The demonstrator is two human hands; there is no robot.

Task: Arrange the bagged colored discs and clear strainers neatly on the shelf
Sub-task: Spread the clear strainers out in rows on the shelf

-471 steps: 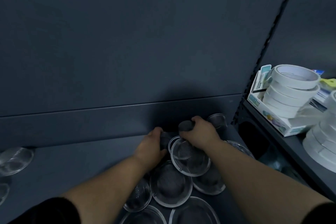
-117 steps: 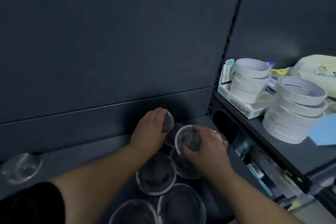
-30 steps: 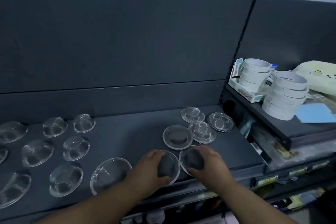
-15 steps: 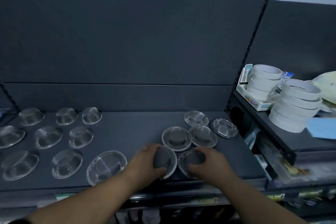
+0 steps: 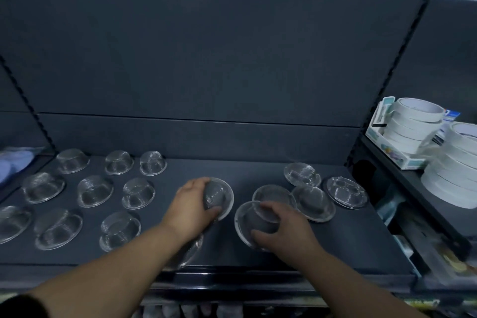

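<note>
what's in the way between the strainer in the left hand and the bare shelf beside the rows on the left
Nothing visible. The left hand grips its strainer at the edge of the bare strip of shelf, apart from the nearest row strainer. A further strainer lies partly under the left forearm, nearer the front edge.

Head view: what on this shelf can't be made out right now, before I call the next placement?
All head view.
- Front strainer: mostly hidden under the left forearm.
- Left strainer: left side covered by the gripping left hand.
- Right strainer: near rim covered by the right hand gripping it.
- Bluish bag, far left: blurred, cut off by the frame edge; contents unreadable.
- Stock below the shelf: blurred, cut off by the bottom edge.
</note>
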